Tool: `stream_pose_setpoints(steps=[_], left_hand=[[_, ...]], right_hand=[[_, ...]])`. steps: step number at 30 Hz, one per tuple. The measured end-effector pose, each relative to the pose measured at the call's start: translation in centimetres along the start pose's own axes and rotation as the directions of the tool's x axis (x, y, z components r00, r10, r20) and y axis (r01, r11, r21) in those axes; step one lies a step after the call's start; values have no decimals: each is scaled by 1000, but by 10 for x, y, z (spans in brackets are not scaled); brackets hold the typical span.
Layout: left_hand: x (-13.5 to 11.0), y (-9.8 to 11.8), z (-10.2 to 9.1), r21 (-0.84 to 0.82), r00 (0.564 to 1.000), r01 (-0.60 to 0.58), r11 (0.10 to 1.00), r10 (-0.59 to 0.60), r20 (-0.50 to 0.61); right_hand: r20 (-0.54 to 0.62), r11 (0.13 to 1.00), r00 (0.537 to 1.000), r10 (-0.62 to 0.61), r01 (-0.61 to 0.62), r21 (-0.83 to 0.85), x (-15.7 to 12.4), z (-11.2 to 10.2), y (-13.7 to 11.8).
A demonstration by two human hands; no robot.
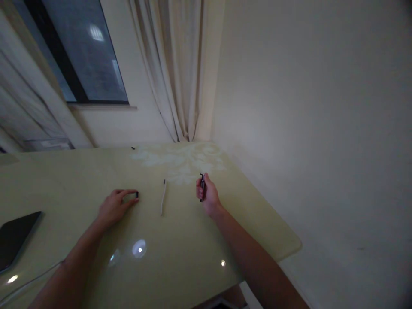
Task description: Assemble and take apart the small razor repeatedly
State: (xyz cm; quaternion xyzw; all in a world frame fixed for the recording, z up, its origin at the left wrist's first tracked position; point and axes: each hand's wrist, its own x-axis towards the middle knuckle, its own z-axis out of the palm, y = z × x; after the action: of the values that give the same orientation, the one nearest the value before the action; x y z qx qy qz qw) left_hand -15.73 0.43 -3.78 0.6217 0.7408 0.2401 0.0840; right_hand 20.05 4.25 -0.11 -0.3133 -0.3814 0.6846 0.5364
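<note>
My left hand (pixel 116 205) pinches a small dark cylindrical piece (pixel 137 195) between thumb and fingers, close above or on the table; I cannot tell which. A toothbrush (pixel 163 199) with a white handle and a dark head lies on the tabletop between my hands, head pointing away from me. On the right, my right hand (pixel 208 195) is closed around a slim dark tool (pixel 202 189) held upright. A bent, hook-like tip sticks out at its top; the fingers cover part of it, so its kind is unclear.
The glossy pale green table (pixel 180 257) has a rounded right corner near the wall (pixel 305 128). A dark flat device (pixel 17 238) and a white cable (pixel 32 281) lie at left. A tiny dark bit (pixel 133 148) is at the back edge, below the curtain (pixel 175 64) and window (pixel 86 51).
</note>
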Motion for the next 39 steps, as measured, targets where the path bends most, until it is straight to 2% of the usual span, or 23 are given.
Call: stream_pose_setpoints(steps=[3, 5, 7, 10, 13, 17, 23, 28, 35, 39], left_hand=[[-9, 21, 1, -95, 997, -35, 995, 27, -78], [-20, 47, 2, -232, 983, -157, 960, 129, -131], [-33, 78, 4, -311, 952, -287, 906, 233, -200], [-54, 120, 9, -345, 900, -427, 836, 358, -247], [-68, 141, 15, -342, 871, -484, 805, 404, -280], [-73, 143, 17, -347, 857, -508, 789, 423, -293], [-75, 143, 11, -379, 874, -484, 789, 413, -257], [-76, 144, 12, -393, 871, -491, 777, 421, -255], [-76, 146, 11, -458, 896, -444, 770, 387, -219], [-79, 147, 11, -492, 903, -429, 758, 377, -206]], right_hand=[[44, 994, 999, 8, -3, -108, -4, 4, 5], [96, 982, 995, 16, 3, -191, -9, 8, 9], [154, 964, 988, 19, 23, -264, -15, 13, 13], [231, 941, 973, 31, 49, -335, -24, 18, 16], [268, 938, 961, 66, 32, -346, -29, 21, 16], [300, 936, 951, 81, 31, -352, -30, 19, 17], [302, 932, 950, 85, 31, -362, -30, 20, 18], [283, 927, 956, 71, 41, -373, -32, 23, 16], [299, 935, 951, 76, 36, -352, -32, 22, 15], [350, 949, 930, 114, 2, -316, -33, 22, 14]])
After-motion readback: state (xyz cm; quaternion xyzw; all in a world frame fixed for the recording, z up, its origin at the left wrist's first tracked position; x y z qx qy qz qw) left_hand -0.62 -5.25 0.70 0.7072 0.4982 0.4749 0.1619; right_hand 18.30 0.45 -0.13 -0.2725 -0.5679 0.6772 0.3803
